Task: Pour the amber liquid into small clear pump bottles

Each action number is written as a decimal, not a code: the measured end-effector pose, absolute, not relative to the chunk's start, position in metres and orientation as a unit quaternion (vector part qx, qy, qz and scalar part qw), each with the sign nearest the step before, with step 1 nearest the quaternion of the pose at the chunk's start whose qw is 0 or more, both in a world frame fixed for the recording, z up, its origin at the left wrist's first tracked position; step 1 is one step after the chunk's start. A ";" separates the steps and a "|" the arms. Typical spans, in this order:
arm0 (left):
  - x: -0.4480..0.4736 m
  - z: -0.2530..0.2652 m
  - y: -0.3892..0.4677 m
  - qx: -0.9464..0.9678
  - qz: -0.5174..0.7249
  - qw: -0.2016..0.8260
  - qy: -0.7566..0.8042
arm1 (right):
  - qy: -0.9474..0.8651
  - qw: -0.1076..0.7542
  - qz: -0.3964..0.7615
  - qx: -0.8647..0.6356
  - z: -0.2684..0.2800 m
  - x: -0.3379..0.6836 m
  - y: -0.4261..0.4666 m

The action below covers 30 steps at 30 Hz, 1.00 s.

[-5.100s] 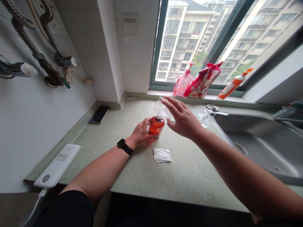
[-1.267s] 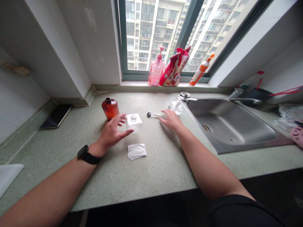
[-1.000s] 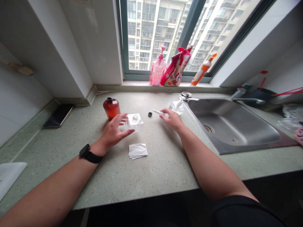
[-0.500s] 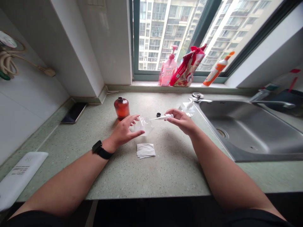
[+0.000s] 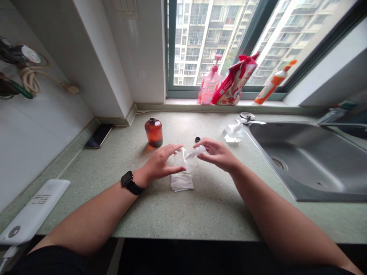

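My left hand (image 5: pixel 163 162) has its thumb and fingers around the left side of a low, clear plastic container (image 5: pixel 190 165) on the counter. From the right, my right hand (image 5: pixel 218 154) grips a small whitish, translucent tube (image 5: pixel 197 151) between thumb and fingers. Its narrow tip points left over the container; motion blurs its detail. A folded white tissue (image 5: pixel 182 182) lies just in front of the container. Behind my hands are a small black cap (image 5: pixel 197 139) and an uncapped amber bottle (image 5: pixel 154 133).
A clear pump bottle (image 5: pixel 233 133) stands by the steel sink (image 5: pixel 309 164) on the right. A phone (image 5: pixel 99 136) and a white power strip (image 5: pixel 37 210) lie on the left. A pink pump bottle (image 5: pixel 210 87), a red bag (image 5: pixel 235 82) and an orange-white bottle (image 5: pixel 272 86) line the windowsill.
The container and my left hand have come slightly nearer, up to the tissue. My right hand has brought the tube lower and closer in over the container. The view has shifted a little left.
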<state>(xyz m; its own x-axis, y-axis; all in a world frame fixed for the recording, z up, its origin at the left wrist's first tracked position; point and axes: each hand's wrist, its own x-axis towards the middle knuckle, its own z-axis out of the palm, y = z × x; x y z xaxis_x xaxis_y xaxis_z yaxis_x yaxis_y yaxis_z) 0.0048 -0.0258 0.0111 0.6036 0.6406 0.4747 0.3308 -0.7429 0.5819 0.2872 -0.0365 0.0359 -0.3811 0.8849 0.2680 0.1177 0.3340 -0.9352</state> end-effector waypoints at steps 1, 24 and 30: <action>0.005 0.011 -0.026 0.863 0.350 0.235 0.277 | -0.697 0.427 0.456 -0.353 0.033 0.283 -0.037; 0.006 0.015 -0.022 0.664 0.230 0.687 0.182 | -0.583 0.353 0.696 -0.225 0.021 0.262 -0.052; 0.003 0.015 -0.018 0.642 0.295 0.671 0.223 | -0.538 0.397 0.703 -0.242 0.021 0.264 -0.047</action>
<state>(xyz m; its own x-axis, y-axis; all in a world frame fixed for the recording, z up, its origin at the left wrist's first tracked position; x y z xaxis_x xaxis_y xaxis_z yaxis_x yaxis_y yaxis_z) 0.0032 -0.0182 0.0153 0.7260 0.6830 0.0802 -0.1097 -0.0001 0.9940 0.2645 -0.0472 0.0205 -0.5674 0.8188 0.0872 -0.2983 -0.1056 -0.9486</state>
